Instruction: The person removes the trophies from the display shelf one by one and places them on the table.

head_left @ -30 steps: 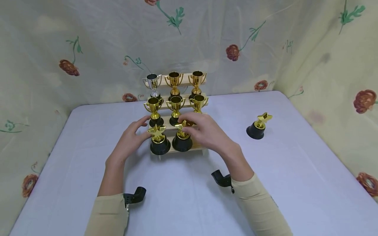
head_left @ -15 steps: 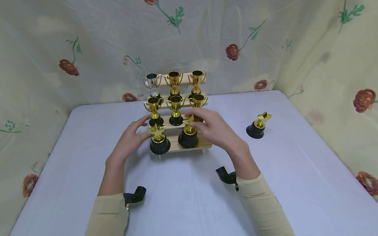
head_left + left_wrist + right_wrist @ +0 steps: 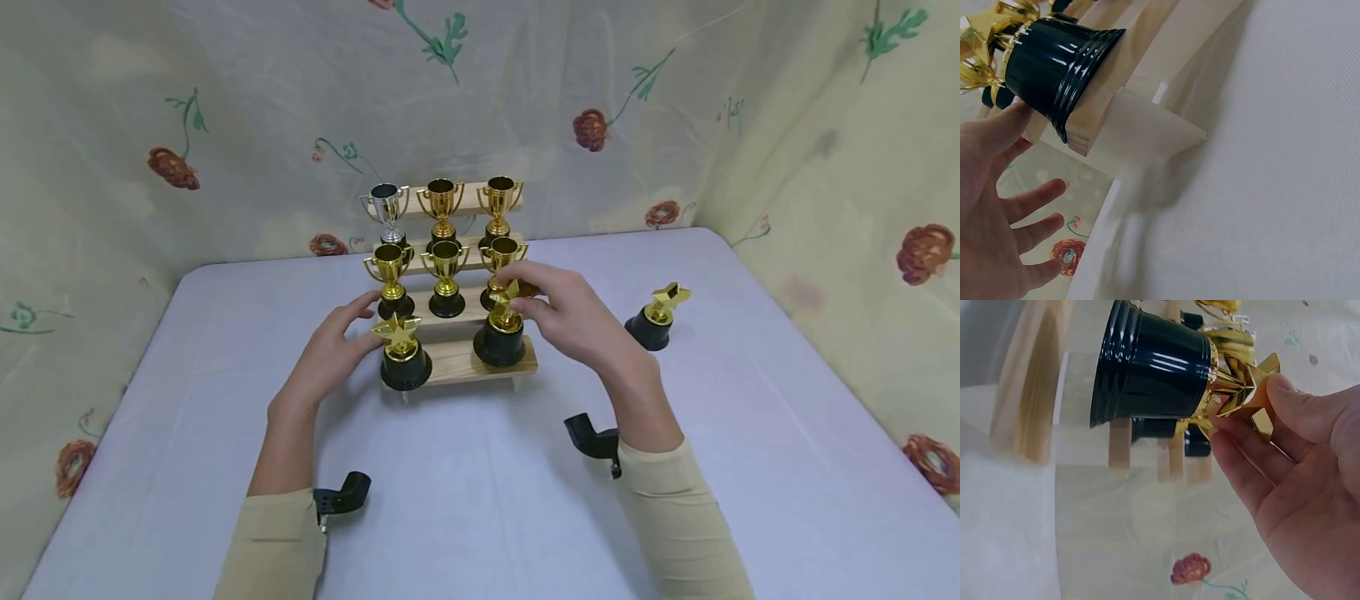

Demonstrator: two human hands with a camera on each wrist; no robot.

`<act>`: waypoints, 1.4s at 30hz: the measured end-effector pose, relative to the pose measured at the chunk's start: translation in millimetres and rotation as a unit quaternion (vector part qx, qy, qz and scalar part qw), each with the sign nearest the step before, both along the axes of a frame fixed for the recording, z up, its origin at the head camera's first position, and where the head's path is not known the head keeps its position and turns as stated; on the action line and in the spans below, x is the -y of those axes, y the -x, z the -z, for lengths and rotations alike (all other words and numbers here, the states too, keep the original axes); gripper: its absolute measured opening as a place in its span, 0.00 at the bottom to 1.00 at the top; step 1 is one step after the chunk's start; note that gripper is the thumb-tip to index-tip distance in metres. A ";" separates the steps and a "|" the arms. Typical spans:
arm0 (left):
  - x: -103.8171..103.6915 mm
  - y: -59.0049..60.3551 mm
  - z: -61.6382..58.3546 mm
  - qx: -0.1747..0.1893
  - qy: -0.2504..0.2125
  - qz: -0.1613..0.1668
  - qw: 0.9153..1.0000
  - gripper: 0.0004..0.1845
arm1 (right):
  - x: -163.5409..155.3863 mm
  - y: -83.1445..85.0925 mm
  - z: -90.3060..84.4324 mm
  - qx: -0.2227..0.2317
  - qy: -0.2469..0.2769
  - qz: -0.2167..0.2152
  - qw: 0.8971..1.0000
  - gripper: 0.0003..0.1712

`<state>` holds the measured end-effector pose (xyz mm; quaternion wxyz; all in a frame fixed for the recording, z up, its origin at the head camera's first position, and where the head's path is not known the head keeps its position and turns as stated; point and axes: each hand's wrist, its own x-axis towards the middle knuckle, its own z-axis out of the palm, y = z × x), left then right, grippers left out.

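Observation:
My right hand pinches the gold star of a star trophy between thumb and fingers. In the right wrist view its black base hangs apart from the bottom shelf. Another star trophy stands on the left end of that shelf. Beside it is my left hand, thumb tip close against the black base and fingers spread; whether it presses the trophy or the rack I cannot tell. Behind stand gold cup trophies and a silver cup trophy on the wooden rack.
A third star trophy stands on the white-covered table, right of the rack. A flowered cloth hangs behind and at both sides.
My right hand has carried the star trophy to the right along the bottom shelf, from beside the left star trophy to the shelf's right end. My left hand has stayed in place.

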<state>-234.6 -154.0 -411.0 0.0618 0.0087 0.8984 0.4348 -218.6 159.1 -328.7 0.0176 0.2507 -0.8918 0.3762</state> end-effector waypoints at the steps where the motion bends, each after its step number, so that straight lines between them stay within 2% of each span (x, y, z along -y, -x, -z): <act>1: -0.1 0.1 0.0 0.001 0.001 -0.001 1.000 0.35 | -1.7 0.1 -0.6 -0.001 -0.001 0.002 1.000 0.18; 12: -1.0 0.1 -0.5 0.002 0.006 -0.007 1.000 0.35 | -22.8 3.0 -1.1 0.003 -0.001 0.029 1.000 0.16; 31: 0.1 -0.3 -0.2 -0.002 0.003 -0.004 1.000 0.35 | -55.2 5.6 -2.9 -0.003 0.022 0.106 0.994 0.13; 42: -1.0 -0.7 -1.3 0.006 0.000 -0.004 1.000 0.36 | -66.2 13.2 6.5 0.001 0.021 0.137 0.990 0.14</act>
